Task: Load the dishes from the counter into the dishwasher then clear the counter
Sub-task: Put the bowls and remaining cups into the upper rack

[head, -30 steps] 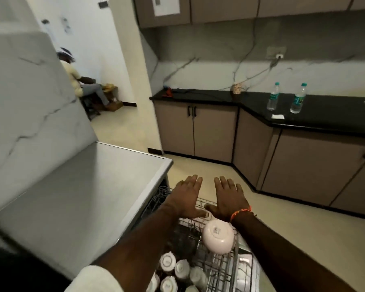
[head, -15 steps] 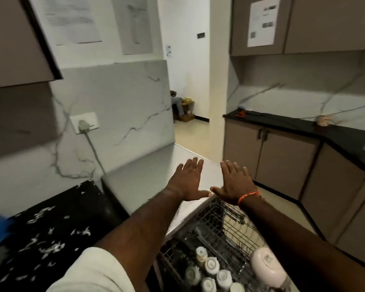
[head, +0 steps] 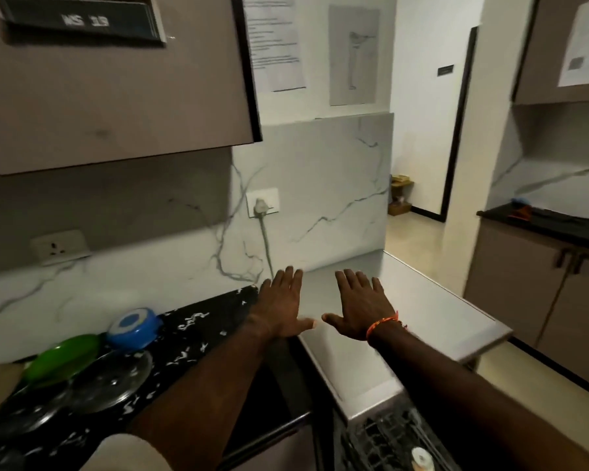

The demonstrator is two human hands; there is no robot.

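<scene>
A: Kitchen corner, marble backsplash, dark speckled worktop (head: pixel 198 338) running along the wall on our left. At its right end sits the dishwasher's steel top (head: pixel 415 314), with the rack (head: pixel 388 440) pulled out below at the bottom edge of the view. Where do we stand?

B: We hold both hands out flat, palms down, fingers straight and spread, gripping nothing. Our left hand (head: pixel 281 309) hovers over the right end of the worktop, where it meets the steel top. Our right hand (head: pixel 361 305) hovers over the steel top itself. Whether either palm touches the surface, we cannot tell.

A: And the dishes?

B: They lie to our left, along the worktop toward its near-left corner: a blue bowl (head: pixel 135 326) nearest the wall, a green plate (head: pixel 62 356) beside it, and glass plates (head: pixel 111 380) closer to the front edge. The pile runs roughly along the worktop's length, away from the hands.

A: Which hand is nearer?

B: The left. It is on the dishes' side; the right is further off, nearer the rack.

A: Judgement for the next move?

B: We would reach left with the left hand for the blue bowl or a glass plate, then carry it right and down to the rack. Several dishes remain, so loading is not finished.
</scene>
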